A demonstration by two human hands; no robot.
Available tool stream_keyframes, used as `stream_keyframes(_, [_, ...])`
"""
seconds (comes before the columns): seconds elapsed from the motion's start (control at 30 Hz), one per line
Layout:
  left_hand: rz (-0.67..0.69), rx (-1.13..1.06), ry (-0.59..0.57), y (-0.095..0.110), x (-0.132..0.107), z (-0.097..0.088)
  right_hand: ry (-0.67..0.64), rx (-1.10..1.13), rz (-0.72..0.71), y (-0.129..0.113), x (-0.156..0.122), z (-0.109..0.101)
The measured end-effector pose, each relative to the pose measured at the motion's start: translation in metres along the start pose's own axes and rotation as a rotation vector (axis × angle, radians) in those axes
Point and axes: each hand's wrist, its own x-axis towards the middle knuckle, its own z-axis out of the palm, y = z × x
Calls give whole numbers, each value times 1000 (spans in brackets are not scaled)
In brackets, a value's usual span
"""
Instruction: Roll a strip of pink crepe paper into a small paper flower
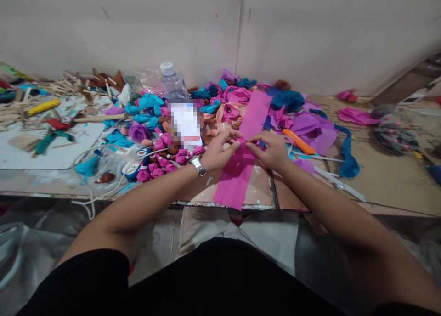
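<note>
A long strip of magenta crepe paper [237, 178] runs across the table in front of me, from the pile at the back to the near edge. Over its middle, my left hand [222, 148] and my right hand [270, 149] meet with fingertips close together. Both pinch a small gathered piece of magenta crepe paper [242, 142] between them. Part of that piece is covered by the fingers. A metal watch [199, 166] is on my left wrist. Bunched magenta paper buds [156, 171] lie left of my left hand.
Behind my left hand are a phone [186, 123] and a plastic bottle [173, 81]. An orange cutter [299, 141] and white strips [341, 183] lie to the right. Green-handled pliers [51, 139], a cable [91, 187] and wood sticks are on the left. A wall [172, 26] closes the back.
</note>
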Motion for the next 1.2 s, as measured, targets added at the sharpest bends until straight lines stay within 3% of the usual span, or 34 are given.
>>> stream_keyframes(0.47, [-31, 40, 14, 2, -4, 4, -1, 1, -4, 0, -2, 3])
stream_keyframes(0.7, [-44, -104, 19, -1, -3, 6, 18, 34, 5, 0, -3, 4])
stream_keyframes(1.2, [-43, 8, 46, 0, 1, 1, 10, 40, -24, 4, -4, 4])
